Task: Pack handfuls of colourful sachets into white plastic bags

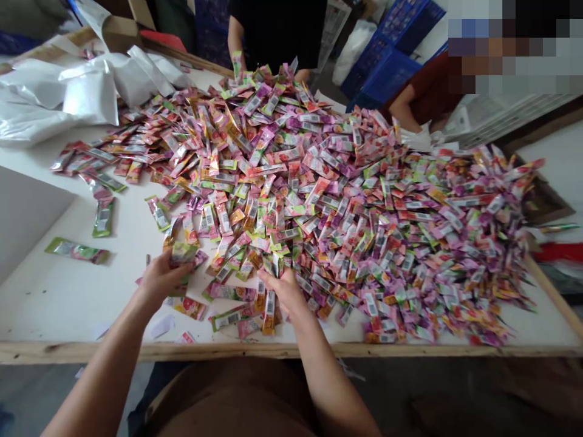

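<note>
Several slim, glossy sachets [184, 251] gripped in left hand [159, 276]; right hand [286, 290] pinches another

My bare left forearm [112, 340] and right forearm [321, 349] are slanting forward and inward; my left hand [161, 276] is gripping, its thumb [183, 271] pointing rightward; my right hand [286, 288] is aiming its own thumb leftward, apart from the left.

A white worktable [27, 306] with a raw wooden edge strip [337, 351] stands on dim grey floor [401, 379], blue plastic crates [386, 76] stacked beyond.
</note>
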Motion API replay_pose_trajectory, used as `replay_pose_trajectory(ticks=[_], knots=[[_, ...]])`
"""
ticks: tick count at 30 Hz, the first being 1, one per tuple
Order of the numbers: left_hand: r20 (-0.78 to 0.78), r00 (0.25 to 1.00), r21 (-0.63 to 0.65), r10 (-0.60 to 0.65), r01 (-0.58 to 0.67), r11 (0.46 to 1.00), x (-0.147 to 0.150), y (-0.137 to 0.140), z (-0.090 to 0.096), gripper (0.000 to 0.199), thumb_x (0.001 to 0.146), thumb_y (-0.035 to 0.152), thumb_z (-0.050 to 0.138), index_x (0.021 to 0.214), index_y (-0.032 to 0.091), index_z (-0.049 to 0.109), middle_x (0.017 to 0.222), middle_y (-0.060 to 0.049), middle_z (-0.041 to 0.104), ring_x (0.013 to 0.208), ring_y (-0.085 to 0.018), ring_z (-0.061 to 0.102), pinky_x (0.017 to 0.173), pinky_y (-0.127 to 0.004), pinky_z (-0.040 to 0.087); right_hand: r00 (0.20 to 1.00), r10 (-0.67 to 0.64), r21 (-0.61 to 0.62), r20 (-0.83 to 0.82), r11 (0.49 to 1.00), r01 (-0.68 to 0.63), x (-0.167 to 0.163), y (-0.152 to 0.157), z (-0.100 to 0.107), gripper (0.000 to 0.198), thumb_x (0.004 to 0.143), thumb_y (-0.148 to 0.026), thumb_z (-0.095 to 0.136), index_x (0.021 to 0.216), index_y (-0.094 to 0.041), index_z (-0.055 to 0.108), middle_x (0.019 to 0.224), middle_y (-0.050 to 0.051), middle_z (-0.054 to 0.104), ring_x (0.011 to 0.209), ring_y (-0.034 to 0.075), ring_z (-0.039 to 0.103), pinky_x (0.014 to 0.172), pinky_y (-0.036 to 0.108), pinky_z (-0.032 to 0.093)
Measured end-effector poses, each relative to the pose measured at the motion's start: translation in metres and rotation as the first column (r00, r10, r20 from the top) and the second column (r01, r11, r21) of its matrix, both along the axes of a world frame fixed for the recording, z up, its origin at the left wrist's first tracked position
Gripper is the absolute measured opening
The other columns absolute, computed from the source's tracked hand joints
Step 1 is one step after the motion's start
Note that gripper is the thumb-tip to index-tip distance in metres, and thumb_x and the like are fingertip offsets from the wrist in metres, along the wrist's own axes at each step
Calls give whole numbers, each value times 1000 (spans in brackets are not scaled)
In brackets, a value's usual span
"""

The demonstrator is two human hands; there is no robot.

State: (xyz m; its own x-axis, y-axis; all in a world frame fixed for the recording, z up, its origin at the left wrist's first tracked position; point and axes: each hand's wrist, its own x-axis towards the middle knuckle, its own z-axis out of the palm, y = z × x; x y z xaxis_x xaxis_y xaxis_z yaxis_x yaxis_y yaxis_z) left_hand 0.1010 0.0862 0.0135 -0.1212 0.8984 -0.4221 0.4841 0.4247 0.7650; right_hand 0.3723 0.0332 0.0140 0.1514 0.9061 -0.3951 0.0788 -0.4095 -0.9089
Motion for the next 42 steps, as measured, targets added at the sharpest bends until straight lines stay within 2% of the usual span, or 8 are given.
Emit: replay_pose_trajectory(ticks=[3, 9, 15, 19, 23, 31, 37, 42], knots=[[-12, 999, -15, -53, 53, 998, 16, -10, 2, 43, 71, 52, 63, 100, 22, 53, 70, 0, 66, 56, -20, 60, 50, -29, 44, 988, -93, -63, -123, 994, 86, 8, -1, 4, 30, 66, -40, 78, 77, -17, 63, 64, -2, 58, 54, 11, 47, 54, 25, 40], [-99, 982, 1, -163, 164, 986, 65, -8, -16, 24, 56, 24, 76, 62, 24, 52, 55, 1, 53, 73, -26, 62, 65, -32, 42, 994, -49, -83, -94, 996, 41, -8, -8, -1, 27, 66, -39, 77, 76, -18, 63, 65, -2, 58, 54, 11, 44, 52, 25, 36], [211, 975, -117, -72, 98, 988, 22, -19, 10, 22, 61, 30, 80, 65, 18, 62, 59, -1, 62, 61, -22, 62, 58, -30, 47, 980, 29, -96, -199, 994, -49, -21, -17, 5, 28, 67, -38, 79, 77, -18, 62, 65, -3, 57, 58, 11, 46, 54, 23, 37], [674, 690, -330, 265, -39, 943, 3, -41, 30, 32, 57, 20, 86, 82, 13, 68, 73, -7, 73, 60, -21, 67, 61, -33, 57, 869, 71, -81, -489, 989, -126, -53, -15, 13, 35, 62, -37, 85, 81, -18, 61, 67, -5, 55, 57, 9, 47, 55, 23, 39], [741, 539, -406, 401, -118, 906, 11, -52, 25, 35, 64, 12, 80, 96, 13, 68, 89, -11, 76, 75, -27, 73, 74, -43, 61, 790, 33, -144, -612, 978, -153, -86, -13, 20, 41, 60, -40, 87, 82, -18, 61, 69, -4, 58, 58, 10, 52, 57, 25, 43], [769, 326, -523, 550, -175, 834, 13, -63, 12, 40, 74, 1, 68, 113, 9, 66, 99, -15, 76, 84, -28, 74, 78, -42, 63, 866, -1, -186, -501, 977, -107, -86, -16, 13, 39, 67, -39, 81, 92, -16, 62, 76, 0, 65, 66, 15, 58, 62, 28, 46], [817, 348, -407, 460, -216, 887, 18, -70, 10, 54, 71, 5, 77, 122, 18, 63, 99, -8, 76, 81, -25, 74, 77, -41, 62, 914, 96, -2, -394, 995, -105, -96, -19, 2, 37, 70, -23, 68, 106, -20, 64, 90, 1, 67, 87, 18, 61, 88, 33, 47], [846, 375, -335, 379, -179, 925, 28, -79, 8, 35, 72, 22, 82, 105, 17, 69, 96, -8, 76, 80, -22, 72, 70, -32, 60, 991, 115, 118, -73, 987, -106, -103, -25, -2, 37, 83, -22, 56, 120, -21, 59, 105, 5, 67, 97, 22, 62, 92, 37, 48]])
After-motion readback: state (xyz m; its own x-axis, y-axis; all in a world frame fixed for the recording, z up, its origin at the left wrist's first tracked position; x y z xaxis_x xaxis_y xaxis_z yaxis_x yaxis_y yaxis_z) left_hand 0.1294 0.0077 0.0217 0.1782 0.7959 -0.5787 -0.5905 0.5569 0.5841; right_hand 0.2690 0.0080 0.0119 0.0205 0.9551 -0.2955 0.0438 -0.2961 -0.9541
